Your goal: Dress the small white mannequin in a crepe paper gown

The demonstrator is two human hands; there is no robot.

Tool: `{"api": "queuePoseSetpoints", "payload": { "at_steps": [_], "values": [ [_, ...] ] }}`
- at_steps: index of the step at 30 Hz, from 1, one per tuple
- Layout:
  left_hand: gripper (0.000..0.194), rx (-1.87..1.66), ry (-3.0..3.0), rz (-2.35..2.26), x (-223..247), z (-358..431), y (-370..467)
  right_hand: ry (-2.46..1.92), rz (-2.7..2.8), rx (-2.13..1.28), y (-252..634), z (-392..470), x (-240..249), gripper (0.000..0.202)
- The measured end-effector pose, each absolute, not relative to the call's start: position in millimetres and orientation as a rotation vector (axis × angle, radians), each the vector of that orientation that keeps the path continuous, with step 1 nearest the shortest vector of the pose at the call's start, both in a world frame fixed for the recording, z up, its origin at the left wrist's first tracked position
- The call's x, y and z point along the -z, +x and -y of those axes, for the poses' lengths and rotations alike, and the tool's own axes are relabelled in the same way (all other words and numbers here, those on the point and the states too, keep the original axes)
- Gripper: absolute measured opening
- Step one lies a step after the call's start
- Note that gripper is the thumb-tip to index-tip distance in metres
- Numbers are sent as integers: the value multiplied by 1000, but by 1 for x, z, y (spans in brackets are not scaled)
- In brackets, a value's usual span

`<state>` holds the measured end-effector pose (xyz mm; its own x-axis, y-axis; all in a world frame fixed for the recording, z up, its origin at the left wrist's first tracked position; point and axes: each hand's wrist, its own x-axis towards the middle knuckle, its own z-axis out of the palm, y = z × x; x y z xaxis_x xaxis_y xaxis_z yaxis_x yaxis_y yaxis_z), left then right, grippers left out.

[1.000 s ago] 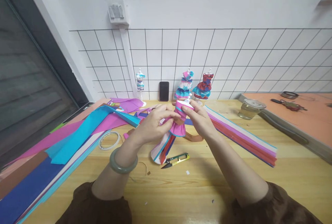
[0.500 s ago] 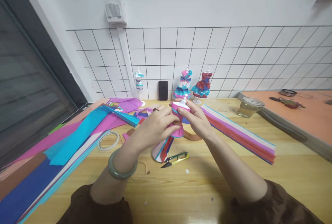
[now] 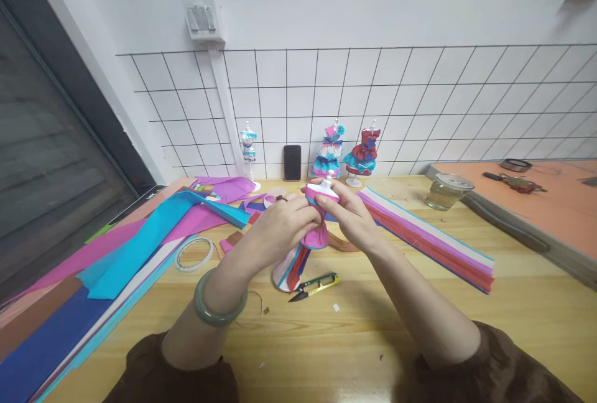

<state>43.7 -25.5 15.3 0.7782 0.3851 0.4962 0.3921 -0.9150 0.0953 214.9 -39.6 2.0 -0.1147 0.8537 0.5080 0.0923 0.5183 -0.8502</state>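
A small white dress form point(image 3: 321, 189) in a pink and blue paper dress point(image 3: 316, 236) is between my hands above the table. My right hand point(image 3: 351, 210) grips its upper body, thumb in front and fingers behind. Closed at the waist of the dress is my left hand point(image 3: 291, 219), its fingertips pressed against the pink paper; whether they pinch a fold or a strip is hidden. Under the skirt, striped paper strips point(image 3: 295, 269) hang down or lie at the base. Yellow-and-green thread snips point(image 3: 314, 288) lie on the table just in front.
Long coloured paper strips point(image 3: 140, 247) cover the left side, with a roll of tape point(image 3: 194, 254) beside them. Layered strips point(image 3: 429, 238) lie to the right, near a lidded cup point(image 3: 448, 191). Dressed mini forms point(image 3: 366, 151) and a phone point(image 3: 292, 163) stand by the wall.
The dress form has tipped slightly and shifted a little left in my hands. My left fingers have curled in closer at the waist. The table items stay put.
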Motion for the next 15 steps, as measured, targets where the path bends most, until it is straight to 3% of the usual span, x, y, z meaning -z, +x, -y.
{"api": "queuePoseSetpoints", "payload": {
  "at_steps": [15],
  "values": [
    [14, 1178, -3000, 803, -12, 26, 51, -805, 1562, -806, 217, 38, 1, 30]
  ]
}}
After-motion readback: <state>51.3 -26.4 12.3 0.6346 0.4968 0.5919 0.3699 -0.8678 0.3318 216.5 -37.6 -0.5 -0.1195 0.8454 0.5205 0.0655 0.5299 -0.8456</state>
